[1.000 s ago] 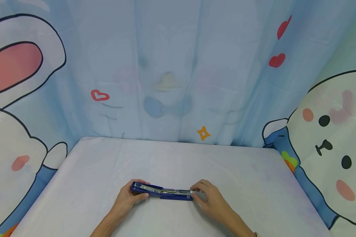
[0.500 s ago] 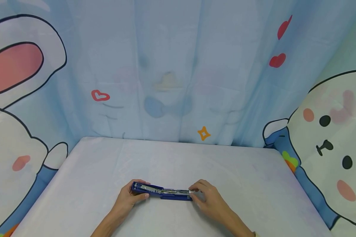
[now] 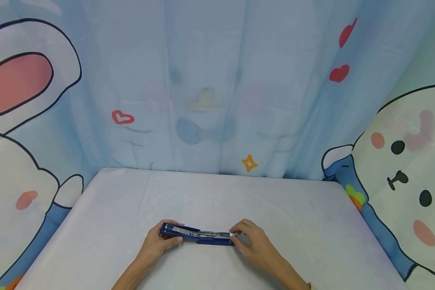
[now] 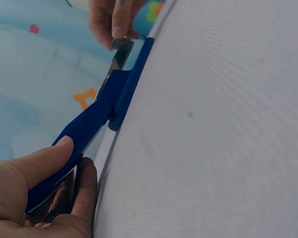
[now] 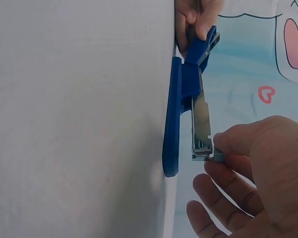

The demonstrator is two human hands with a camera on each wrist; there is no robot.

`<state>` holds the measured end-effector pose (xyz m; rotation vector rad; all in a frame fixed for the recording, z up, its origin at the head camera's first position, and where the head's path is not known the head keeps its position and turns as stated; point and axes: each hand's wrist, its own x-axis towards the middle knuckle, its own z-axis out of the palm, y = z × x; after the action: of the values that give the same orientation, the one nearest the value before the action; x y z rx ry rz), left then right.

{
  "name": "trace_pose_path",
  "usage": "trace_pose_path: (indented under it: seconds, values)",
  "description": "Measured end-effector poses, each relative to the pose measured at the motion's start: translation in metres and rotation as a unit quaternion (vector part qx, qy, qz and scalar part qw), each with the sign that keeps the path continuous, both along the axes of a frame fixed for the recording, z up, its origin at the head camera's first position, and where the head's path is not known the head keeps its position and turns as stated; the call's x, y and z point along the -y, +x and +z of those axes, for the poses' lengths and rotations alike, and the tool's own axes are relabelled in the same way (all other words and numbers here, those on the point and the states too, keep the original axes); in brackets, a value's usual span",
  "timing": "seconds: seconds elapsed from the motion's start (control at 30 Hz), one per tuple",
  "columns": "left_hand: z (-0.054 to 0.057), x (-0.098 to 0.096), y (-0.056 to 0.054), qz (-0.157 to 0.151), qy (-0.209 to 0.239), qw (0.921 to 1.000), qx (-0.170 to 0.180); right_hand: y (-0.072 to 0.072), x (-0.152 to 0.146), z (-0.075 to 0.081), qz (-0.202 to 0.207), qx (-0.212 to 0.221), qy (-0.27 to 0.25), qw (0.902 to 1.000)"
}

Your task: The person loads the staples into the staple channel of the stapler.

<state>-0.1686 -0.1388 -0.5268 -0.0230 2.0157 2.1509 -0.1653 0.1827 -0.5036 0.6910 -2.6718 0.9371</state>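
Note:
A dark blue stapler (image 3: 214,241) lies opened out on the table, its top swung back to the left and its metal magazine (image 5: 201,124) bare. My left hand (image 3: 153,238) grips the swung-back top, thumb on the near side and fingers on the far side. At the magazine's right end, my right hand (image 3: 252,240) pinches a small silvery strip of staples (image 5: 218,154) between thumb and index finger. The strip sits right beside the magazine's tip; whether it touches is hard to tell. In the right wrist view, the other fingers of that hand are spread below.
A white cloth covers the table (image 3: 297,217). Behind it hangs a light blue curtain (image 3: 210,60) with hearts and cartoon rabbits, which also runs down both sides. The table's back edge meets the curtain.
My right hand has shifted slightly left over the magazine's end, still pinching the strip of staples. My left hand and the stapler have hardly moved.

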Motion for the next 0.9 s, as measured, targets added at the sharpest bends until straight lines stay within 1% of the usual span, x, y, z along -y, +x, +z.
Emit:
trace_pose_path:
  seconds: [0.27,0.5,0.9]
  values:
    - [-0.0003,0.0002,0.0003,-0.001,0.007,1.0000,0.004,-0.0014,0.0010,0.0009,0.003,0.007,-0.001,1.0000]
    - [-0.0001,0.0010,0.0004,-0.002,0.008,1.0000,0.004,-0.0028,0.0015,-0.0013,0.017,-0.003,-0.005,0.9998]
    - [0.0015,0.0016,0.0004,-0.005,0.004,1.0000,0.002,-0.0042,0.0015,-0.0038,0.020,-0.002,-0.003,0.9998]
